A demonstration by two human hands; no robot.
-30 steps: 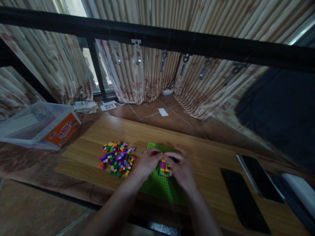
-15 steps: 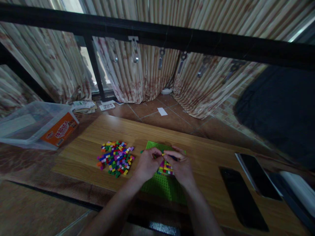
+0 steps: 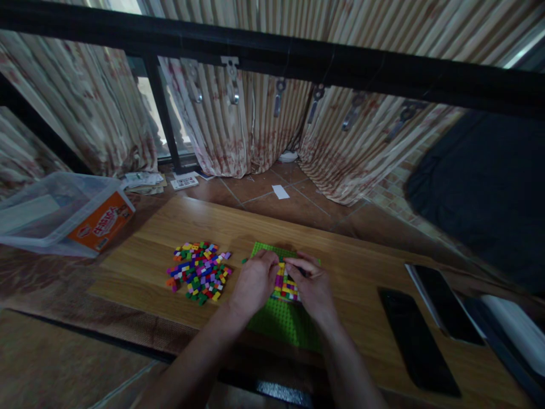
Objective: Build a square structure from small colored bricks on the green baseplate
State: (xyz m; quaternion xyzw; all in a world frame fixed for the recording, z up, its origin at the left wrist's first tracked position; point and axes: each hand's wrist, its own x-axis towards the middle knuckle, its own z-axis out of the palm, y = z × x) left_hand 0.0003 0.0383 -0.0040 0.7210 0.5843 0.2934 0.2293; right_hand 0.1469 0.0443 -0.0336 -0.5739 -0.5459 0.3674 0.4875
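Observation:
A green studded baseplate (image 3: 284,325) lies on the wooden table, with a block of small multicoloured toy bricks (image 3: 286,288) built on it. My left hand (image 3: 255,279) rests over the left side of the bricks, its fingers bent and pressed together; whatever they hold is hidden. From the right, my right hand (image 3: 314,286) reaches over the same bricks with thumb and forefinger closed near their upper edge. A small yellow brick (image 3: 281,264) shows between the two hands; whether it is pinched or seated, I cannot tell. Both hands cover part of the plate.
Left of the plate lies a heap of loose bricks (image 3: 200,272) on the wooden table (image 3: 145,255). A clear plastic box (image 3: 55,241) with an orange label stands further left. Two dark phone-like slabs (image 3: 415,341) lie to the right. A black metal rail (image 3: 272,42) crosses ahead.
My left fingers have turned over and moved slightly away from my right fingertips, uncovering more of the built bricks. My right hand stays nearly in place. The view has shifted a little.

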